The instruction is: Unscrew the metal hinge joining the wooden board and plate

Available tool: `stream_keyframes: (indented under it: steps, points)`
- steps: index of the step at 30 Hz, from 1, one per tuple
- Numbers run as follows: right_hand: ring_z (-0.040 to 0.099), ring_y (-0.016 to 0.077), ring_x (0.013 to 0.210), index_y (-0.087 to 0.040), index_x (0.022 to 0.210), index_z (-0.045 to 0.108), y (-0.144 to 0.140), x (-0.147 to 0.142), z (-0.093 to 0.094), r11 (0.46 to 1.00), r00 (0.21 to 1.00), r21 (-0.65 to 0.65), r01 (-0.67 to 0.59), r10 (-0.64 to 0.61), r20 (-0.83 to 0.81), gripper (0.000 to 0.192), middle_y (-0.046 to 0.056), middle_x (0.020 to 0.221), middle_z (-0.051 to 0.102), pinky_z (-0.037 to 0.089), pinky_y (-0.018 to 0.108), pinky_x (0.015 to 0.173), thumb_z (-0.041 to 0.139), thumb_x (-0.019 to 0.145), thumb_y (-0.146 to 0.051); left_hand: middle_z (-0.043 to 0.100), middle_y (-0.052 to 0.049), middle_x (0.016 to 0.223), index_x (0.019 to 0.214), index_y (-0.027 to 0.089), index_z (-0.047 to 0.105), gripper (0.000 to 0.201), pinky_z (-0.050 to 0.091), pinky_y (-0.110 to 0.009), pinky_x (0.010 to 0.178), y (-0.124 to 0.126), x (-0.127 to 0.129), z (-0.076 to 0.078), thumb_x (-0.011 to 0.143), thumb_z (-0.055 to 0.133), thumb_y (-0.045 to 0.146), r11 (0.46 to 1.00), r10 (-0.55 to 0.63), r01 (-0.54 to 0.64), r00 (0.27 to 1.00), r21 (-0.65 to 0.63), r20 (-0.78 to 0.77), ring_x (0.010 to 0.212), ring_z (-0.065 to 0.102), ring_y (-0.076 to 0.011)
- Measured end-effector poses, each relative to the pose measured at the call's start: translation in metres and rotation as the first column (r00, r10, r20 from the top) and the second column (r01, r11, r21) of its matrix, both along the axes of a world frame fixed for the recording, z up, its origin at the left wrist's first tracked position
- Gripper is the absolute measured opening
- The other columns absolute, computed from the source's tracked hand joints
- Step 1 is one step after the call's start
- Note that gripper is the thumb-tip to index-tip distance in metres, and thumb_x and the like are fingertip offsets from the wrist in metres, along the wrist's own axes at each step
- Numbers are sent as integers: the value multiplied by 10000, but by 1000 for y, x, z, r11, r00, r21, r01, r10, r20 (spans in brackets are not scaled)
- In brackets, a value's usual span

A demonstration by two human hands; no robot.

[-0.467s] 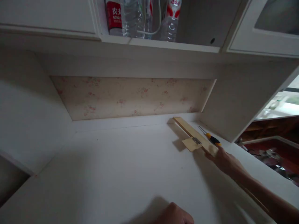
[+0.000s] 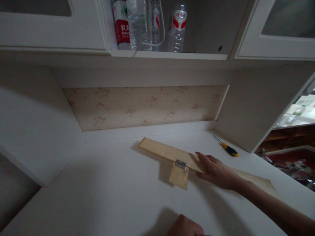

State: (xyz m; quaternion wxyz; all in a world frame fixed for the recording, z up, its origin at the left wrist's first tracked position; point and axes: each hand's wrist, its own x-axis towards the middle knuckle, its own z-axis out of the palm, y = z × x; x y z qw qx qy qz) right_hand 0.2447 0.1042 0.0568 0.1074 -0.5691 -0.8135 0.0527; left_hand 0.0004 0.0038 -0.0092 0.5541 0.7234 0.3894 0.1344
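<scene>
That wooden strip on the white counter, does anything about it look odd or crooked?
Slightly. The long wooden strip lies at a slant across the counter, under the right hand. A small wooden flap hangs off it by a metal hinge. A yellow-handled screwdriver lies loose nearby. Nothing spilled or broken.

White cabinets (image 2: 49,29) w/ floral back wall (image 2: 145,106), dim light.

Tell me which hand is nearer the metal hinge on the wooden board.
Right. The right hand lies flat on the wooden board just beside the hinge; the left hand sits at the bottom edge, off the board.
</scene>
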Motion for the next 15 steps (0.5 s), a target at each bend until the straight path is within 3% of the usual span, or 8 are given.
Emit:
stream_keyframes:
  steps: [3,7,12,15]
  points:
    - [516,360,1211,-156,1490,309,14,-25,-2,991,992,-46,-128,128,-9,862,217,1368,516,412,502,1000,548,818,-639,190,53,424,441,185,274,554,147,-284,484,11,-9,-1,809,549,495,974,117,-113,993,197,-9,442,232,-67]
    - [477,353,1264,-185,1464,376,37,-47,-13,965,966,-46,-259,258,-15,839,180,1411,501,376,495,1044,552,804,-672,281,28,462,480,180,256,546,182,-297,528,27,-30,7,902,419,486,833,335,-313,942,456,35,477,300,-83]
    - [472,336,1275,-198,1464,385,63,-52,-29,941,943,-64,-334,332,-35,852,165,1427,492,364,481,1059,563,789,-686,573,-39,601,584,181,513,463,273,-290,589,44,-49,24,956,357,409,677,608,-486,792,553,-49,578,499,-134]
    - [464,325,1285,-187,1467,384,74,-50,-35,928,930,-53,-368,367,-20,832,160,1442,480,341,473,1076,566,804,-654,665,-56,742,718,191,617,382,330,-283,641,50,-54,27,953,376,371,654,680,-513,721,556,-134,676,588,-164]
